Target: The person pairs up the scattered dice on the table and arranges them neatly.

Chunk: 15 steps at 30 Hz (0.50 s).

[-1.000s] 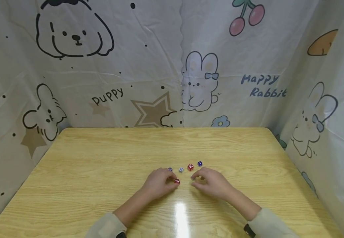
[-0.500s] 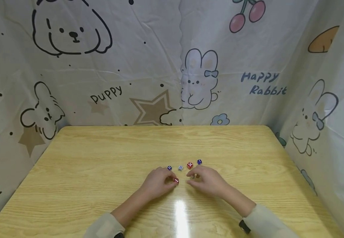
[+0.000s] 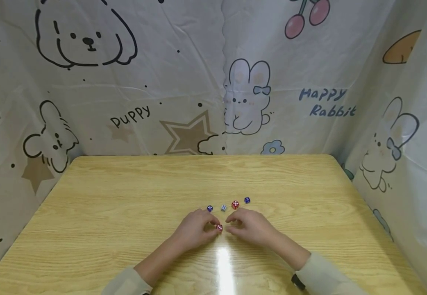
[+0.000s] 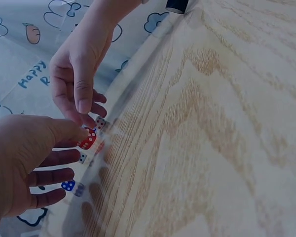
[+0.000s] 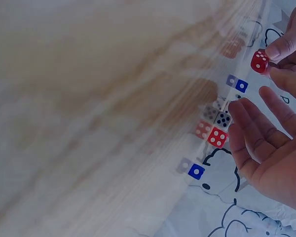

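My left hand (image 3: 196,229) pinches a red die (image 3: 219,228) between thumb and fingers; in the right wrist view it is held a little above the table. Just to the right, my right hand (image 3: 251,226) hovers with spread, bent fingers pointing at that die, and nothing shows in its grip. Beyond the hands lie a blue die (image 3: 210,208), a white die (image 3: 223,208), a second red die (image 3: 235,204) and another blue die (image 3: 247,200). The left wrist view shows a white die with red dots (image 4: 100,122) by the right fingers; in the head view it is hidden.
The wood-grain table (image 3: 125,188) reflects a bright light streak near its front. A curtain (image 3: 184,73) printed with cartoon animals encloses the back and both sides.
My right hand has moved left toward the held red die, covering the small die that showed beside its fingers. The left hand keeps its hold nearly in place.
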{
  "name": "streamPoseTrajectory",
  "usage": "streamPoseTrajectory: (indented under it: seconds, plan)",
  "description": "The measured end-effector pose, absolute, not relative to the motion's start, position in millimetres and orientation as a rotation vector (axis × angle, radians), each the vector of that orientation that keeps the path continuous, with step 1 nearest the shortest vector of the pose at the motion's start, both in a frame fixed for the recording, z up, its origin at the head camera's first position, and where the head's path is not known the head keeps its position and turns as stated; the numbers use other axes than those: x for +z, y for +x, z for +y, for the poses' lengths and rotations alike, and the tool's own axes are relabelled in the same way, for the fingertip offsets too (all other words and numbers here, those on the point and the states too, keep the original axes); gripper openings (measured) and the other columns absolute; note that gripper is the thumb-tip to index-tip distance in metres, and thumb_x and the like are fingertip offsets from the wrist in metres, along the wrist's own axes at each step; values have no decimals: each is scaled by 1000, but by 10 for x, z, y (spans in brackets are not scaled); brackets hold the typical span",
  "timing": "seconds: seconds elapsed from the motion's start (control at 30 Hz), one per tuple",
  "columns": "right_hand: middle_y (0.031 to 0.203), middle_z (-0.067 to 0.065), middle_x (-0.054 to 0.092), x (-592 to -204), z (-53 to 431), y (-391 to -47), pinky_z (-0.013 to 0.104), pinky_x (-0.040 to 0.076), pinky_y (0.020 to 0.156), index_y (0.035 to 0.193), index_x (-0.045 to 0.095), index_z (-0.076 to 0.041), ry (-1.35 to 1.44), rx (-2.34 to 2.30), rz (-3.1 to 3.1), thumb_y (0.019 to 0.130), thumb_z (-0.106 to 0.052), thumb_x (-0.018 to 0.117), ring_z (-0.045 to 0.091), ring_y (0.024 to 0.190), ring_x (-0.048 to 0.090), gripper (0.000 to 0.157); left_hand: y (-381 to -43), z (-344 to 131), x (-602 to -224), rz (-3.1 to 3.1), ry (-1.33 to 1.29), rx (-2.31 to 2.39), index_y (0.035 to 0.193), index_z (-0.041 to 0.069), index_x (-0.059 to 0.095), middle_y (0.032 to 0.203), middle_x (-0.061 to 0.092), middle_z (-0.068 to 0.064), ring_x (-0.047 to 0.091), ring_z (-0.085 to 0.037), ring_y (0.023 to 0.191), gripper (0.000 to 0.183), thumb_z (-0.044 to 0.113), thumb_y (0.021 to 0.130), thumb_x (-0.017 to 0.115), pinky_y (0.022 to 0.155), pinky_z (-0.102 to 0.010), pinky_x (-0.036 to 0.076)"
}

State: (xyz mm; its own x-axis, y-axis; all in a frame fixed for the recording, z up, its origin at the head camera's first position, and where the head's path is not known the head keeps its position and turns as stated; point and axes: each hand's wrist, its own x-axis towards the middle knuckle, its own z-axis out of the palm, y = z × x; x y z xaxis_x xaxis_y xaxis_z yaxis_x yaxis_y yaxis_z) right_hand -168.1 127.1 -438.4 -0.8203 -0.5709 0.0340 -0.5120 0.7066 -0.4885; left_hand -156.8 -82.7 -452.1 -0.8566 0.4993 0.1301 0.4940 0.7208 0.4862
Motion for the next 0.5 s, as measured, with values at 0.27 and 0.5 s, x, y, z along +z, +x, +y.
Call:
streamPoseTrajectory:
  seconds: [0.27,0.5]
  plan:
    - [94,-3,69,-4385,1208,-1672,21,48,68,100,70,-14,-914,-740,2769,84,-29,68,6,78,60,23,-1550,-835,-4545,2874,844,839,94,20,72,91,69,9,56,-8,85,16,31,83,68,79,-29,45]
    - [89,-3,69,-4398,1161,-1675,21,48,68,97,70,-14,-948,-678,2780,83,-29,68,7,76,61,21,-1561,-837,-4559,2873,898,864,95,18,72,90,70,9,58,-8,84,15,27,84,67,79,-28,45]
